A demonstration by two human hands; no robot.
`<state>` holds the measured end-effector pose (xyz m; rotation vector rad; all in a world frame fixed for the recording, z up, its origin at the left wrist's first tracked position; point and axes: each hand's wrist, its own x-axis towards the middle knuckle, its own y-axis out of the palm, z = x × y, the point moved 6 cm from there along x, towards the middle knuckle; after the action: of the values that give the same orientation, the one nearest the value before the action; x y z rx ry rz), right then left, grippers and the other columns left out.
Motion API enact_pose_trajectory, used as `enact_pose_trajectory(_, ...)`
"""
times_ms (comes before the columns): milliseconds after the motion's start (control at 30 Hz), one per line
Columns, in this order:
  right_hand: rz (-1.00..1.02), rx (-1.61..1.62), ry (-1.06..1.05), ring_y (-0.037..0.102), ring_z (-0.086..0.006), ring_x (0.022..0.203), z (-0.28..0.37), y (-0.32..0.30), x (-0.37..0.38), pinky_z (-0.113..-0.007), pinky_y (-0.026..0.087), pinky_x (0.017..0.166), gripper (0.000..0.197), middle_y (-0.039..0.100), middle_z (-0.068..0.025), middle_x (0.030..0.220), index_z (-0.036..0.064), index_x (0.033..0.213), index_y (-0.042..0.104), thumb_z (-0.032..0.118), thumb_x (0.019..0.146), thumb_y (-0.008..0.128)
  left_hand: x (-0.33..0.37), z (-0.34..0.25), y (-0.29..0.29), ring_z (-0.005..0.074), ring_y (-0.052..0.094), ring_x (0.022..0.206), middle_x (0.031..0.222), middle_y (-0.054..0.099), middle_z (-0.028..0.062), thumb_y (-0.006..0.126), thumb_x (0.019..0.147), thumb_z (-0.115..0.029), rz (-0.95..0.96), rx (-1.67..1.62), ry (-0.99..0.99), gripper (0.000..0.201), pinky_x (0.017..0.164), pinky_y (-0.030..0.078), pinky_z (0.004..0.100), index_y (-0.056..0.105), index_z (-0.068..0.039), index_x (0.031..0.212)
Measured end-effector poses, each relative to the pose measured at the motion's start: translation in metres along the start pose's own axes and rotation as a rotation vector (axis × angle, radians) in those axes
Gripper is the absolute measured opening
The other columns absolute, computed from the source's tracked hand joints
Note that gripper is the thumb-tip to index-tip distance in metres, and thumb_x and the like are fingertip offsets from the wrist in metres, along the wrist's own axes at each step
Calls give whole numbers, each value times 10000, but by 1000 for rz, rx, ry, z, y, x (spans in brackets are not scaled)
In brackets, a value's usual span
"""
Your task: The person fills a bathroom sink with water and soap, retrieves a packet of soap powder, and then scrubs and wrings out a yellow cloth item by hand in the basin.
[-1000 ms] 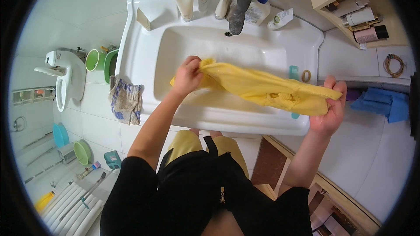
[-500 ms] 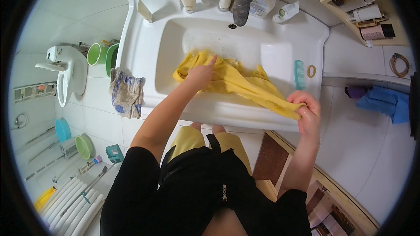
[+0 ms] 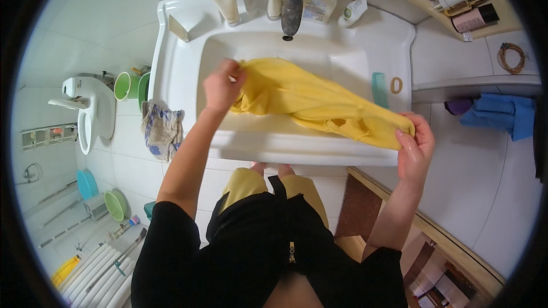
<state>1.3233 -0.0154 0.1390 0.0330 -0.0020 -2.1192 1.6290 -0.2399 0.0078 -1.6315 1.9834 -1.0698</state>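
A wet-looking yellow cloth stretches across the white sink, lifted and drawn out between my two hands. My left hand is closed on its left end above the basin. On the right, my right hand grips the other end over the sink's front right corner, thumb on top. Folds and a gap or opening show near the cloth's lower right edge. Its exact kind is not clear. Much of the basin floor is hidden under it.
A dark faucet stands at the back, beside a pump bottle and several tubes. A teal comb and a tan ring lie on the right rim. A grey-and-blue rag hangs over the left edge. Shelves are at upper right.
My left hand has gone from lying on the cloth, finger extended, to pinching its left end, up and left. My right hand has shifted slightly right. The cloth is now raised and spread wider.
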Motion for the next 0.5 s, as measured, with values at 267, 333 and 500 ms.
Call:
enact_pose_trajectory(267, 121, -180, 236, 497, -52, 751, -71, 18, 14, -202, 394, 649, 152, 573, -3, 843, -6, 934, 576, -6, 782, 560, -26, 59, -14, 76, 473, 656, 743, 603, 13, 578, 686, 26, 406, -535, -114, 229, 608, 418, 237, 626, 9, 909)
enact_pose_trajectory(333, 231, -465, 256, 476, -33, 706, -95, 20, 15, -196, 375, 601, 106, 559, 19, 781, -3, 882, 582, 0, 781, 550, -50, 63, 13, 129, 567, 744, 864, 630, 87, 533, 742, 3, 680, -379, -196, 239, 653, 458, 292, 607, 8, 969)
enact_pose_trajectory(500, 331, -440, 257, 530, -77, 772, -99, 16, -1, -202, 413, 698, 147, 618, -31, 841, -4, 826, 575, -80, 740, 482, -55, 41, 34, 217, 589, 700, 829, 615, 107, 519, 761, -73, 863, 39, -74, 413, 631, 459, 319, 572, -115, 1169)
